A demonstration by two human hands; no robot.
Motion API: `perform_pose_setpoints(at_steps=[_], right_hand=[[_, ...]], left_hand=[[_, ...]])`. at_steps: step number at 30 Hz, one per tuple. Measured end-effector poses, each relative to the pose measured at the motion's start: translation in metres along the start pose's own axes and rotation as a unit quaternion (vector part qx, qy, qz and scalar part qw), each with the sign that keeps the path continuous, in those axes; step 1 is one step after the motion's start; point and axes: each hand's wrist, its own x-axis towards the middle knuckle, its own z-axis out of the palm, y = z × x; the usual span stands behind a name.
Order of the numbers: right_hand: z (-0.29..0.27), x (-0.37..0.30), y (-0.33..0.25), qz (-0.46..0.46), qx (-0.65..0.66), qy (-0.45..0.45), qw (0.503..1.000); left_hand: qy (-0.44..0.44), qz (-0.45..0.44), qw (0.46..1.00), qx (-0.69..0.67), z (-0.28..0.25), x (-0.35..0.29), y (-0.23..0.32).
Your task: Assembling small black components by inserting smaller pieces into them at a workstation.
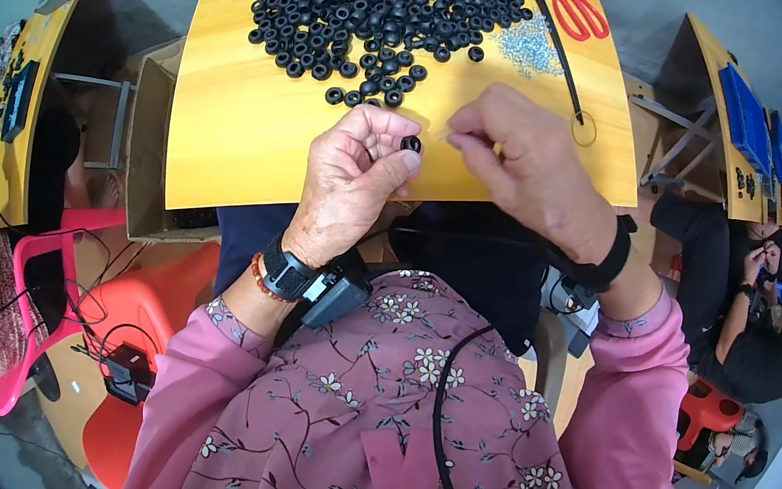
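Between the thumb and fingers of my left hand [358, 164] is a small round black ring-shaped piece [411, 144], its hole showing. Just right of it, my right hand [529, 164] is closed in a pinch, slightly blurred. Something thin and pale shows at its fingertips, too small to name. A bit of yellow [497, 148] shows at the fingers of that hand. Beyond my hands, a large heap of similar black ring-shaped pieces [366, 3] covers the far part of the yellow table [245, 137], with several loose ones close to my left hand.
A pile of small pale-blue bits [530, 45] lies at the far right, beside a thin black rod [563, 56] with a wire loop and red-handled scissors [579, 15]. A cardboard box [151, 148] stands left of the table. Other people sit at tables on both sides.
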Motion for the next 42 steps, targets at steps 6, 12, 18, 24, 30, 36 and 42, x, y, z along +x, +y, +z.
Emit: perform_pose_setpoints(at_steps=[6, 12, 18, 24, 30, 36, 42], right_hand=[[0.008, 0.008, -0.005, -0.04, -0.063, -0.048, 0.996], [0.005, 0.011, -0.018, -0.075, -0.136, -0.084, 0.984], [0.019, 0.004, -0.013, -0.009, 0.042, 0.003, 0.999], [0.019, -0.001, -0.011, 0.141, 0.167, 0.028, 0.975], [0.023, -0.001, -0.009, -0.002, 0.072, 0.002, 0.997], [0.032, -0.004, -0.012, 0.239, 0.375, -0.011, 0.895], [0.026, 0.001, -0.011, 0.204, 0.356, -0.038, 0.911]], left_hand=[[-0.002, 0.008, 1.0, 0.024, 0.0, 0.001, 0.002], [0.015, -0.005, 1.0, 0.012, 0.002, 0.0, 0.003], [0.006, -0.004, 1.0, -0.029, 0.0, 0.001, 0.002], [0.011, -0.005, 1.0, -0.023, 0.0, 0.001, 0.002], [0.004, -0.007, 0.999, -0.034, -0.001, 0.001, 0.003], [0.006, 0.007, 0.999, -0.042, -0.002, 0.001, 0.005], [-0.017, 0.011, 0.999, -0.046, -0.006, 0.002, 0.001]])
